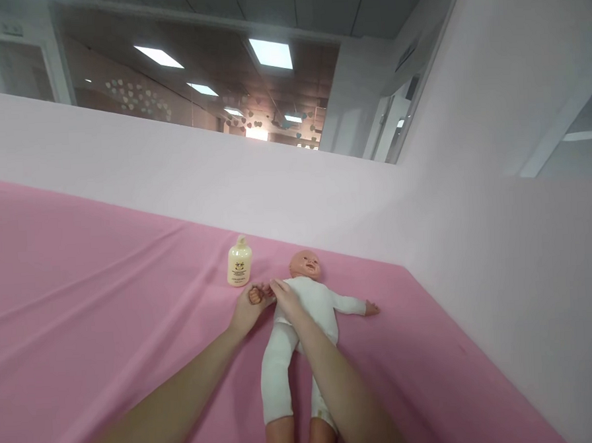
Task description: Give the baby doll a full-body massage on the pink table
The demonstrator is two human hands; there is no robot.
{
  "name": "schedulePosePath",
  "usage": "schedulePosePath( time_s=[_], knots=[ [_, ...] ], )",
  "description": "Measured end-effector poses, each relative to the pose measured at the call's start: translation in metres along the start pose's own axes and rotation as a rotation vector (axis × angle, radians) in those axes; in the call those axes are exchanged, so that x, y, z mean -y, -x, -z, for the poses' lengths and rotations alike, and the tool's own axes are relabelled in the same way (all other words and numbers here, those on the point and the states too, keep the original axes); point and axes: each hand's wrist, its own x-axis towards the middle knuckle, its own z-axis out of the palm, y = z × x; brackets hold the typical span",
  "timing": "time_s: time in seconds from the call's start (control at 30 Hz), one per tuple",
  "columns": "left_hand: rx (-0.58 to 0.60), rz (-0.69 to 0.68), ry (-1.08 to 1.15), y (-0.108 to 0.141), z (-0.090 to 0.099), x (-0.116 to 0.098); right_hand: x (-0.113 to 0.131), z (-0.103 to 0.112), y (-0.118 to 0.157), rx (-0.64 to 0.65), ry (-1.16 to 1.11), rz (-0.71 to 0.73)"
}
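Observation:
A baby doll [313, 300] in a white suit lies on its back, its bald head toward the wall. My left hand [247, 308] is closed around the doll's arm on the left side, near the wrist, and the doll's small fist [255, 295] shows above my palm. My right hand [286, 300] reaches across the doll's body, its fingers closed at that same arm, close to my left fingertips. My hands cover most of this arm. The doll's other arm [350, 304] stretches out to the right, touched by neither hand.
A cream bottle [239, 264] with a dark label stands upright just beyond my left hand. Pink cloth [105, 278] with creases covers the surface. A white wall [294, 188] with a window borders the far side, and another wall [516, 249] rises on the right.

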Motion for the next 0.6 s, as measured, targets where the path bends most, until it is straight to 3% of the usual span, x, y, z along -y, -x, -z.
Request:
schedulePosePath(
  time_s=[0.13, 0.33, 0.43, 0.6],
  knots=[
    [-0.093, -0.034, -0.097, -0.01, 0.013, 0.005, 0.006, -0.004, 0.011, 0.087, 0.102, 0.019],
    [-0.119, -0.093, -0.354, -0.017, 0.035, 0.006, 0.027, -0.003, 0.041, 0.15, 0.243, 0.06],
    [-0.165, -0.106, -0.482, -0.019, 0.044, 0.008, 0.045, 0.003, 0.075, 0.224, 0.376, 0.029],
    [-0.152, -0.065, -0.696, -0.013, 0.049, 0.01, 0.095, 0.009, 0.156, 0.335, 0.624, -0.119]
  ],
)
